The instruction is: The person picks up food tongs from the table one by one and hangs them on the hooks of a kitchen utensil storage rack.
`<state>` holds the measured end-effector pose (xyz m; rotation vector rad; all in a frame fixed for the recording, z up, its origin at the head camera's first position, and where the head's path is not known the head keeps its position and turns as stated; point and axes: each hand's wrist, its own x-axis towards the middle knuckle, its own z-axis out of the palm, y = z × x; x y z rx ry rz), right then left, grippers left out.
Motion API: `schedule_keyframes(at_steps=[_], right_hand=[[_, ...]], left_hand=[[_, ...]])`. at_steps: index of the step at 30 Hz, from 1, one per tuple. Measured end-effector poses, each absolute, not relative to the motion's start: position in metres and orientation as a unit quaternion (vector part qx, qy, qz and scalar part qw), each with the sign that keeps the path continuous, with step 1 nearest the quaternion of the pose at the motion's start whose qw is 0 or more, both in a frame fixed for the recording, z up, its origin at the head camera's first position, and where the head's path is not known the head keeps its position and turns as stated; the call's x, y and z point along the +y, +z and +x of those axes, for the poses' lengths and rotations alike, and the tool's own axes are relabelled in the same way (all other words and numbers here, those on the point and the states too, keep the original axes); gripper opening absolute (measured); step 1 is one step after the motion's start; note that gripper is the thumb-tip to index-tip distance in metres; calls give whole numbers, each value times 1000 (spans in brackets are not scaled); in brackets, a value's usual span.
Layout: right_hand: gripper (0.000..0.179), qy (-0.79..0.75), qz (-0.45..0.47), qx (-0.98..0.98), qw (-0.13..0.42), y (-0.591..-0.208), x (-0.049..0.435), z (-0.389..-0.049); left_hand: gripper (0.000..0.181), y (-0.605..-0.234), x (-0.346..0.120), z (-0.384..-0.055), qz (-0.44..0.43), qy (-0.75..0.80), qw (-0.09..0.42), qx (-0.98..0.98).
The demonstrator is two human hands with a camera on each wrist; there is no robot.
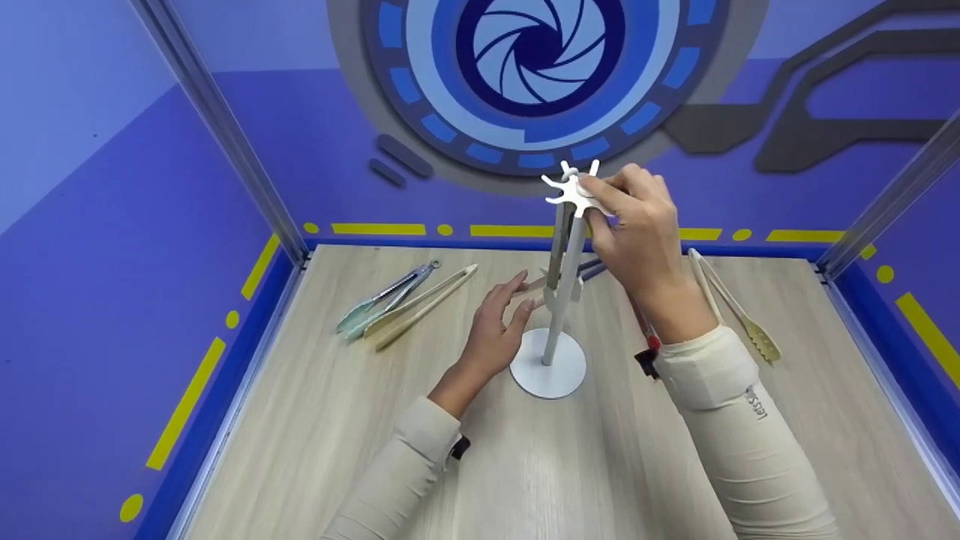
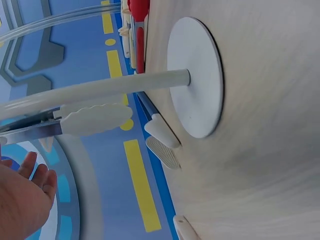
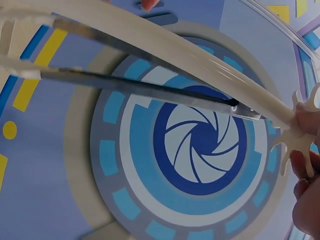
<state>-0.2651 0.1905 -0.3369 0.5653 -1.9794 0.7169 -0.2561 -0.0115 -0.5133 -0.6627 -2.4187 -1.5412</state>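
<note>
Pinches the pronged top of the white stand (image 1: 557, 322), set upright by its round base on the bench (image 1: 540, 465), with the right hand (image 1: 637, 232), thumb and fingers curled in closely. Near the white-tipped tongs (image 2: 97, 119), hanging along the pole, holds the left hand (image 1: 493, 326) with thumb and fingers loosely apart, grasping nothing, but cannot tell if touching them. Farther out, shows teal-tipped tongs (image 1: 354, 319) lying beside beige tongs (image 1: 420, 313) to the left, and another beige pair (image 1: 761, 341) to the right, past the right wrist.
</note>
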Motion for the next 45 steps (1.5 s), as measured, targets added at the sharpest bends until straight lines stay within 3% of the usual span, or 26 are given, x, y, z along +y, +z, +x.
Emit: schedule_keyframes(at_steps=[21,33,40,45], right_hand=[[23,284,191,-796,499,-341,178,-266],[25,267,178,-809,493,-341,176,-264],[22,259,173,-811,496,-339,175,-263],[23,259,171,-812,494,-340,176,-263]], left_hand=[[41,-553,-67,-259,-143,-496,146,-844],[46,-574,-102,-283,-19,-422,94,-902],[40,-584,-113,-303,-38,-409,146,-900],[44,-592,-121,-315,-69,-334,126,-932]])
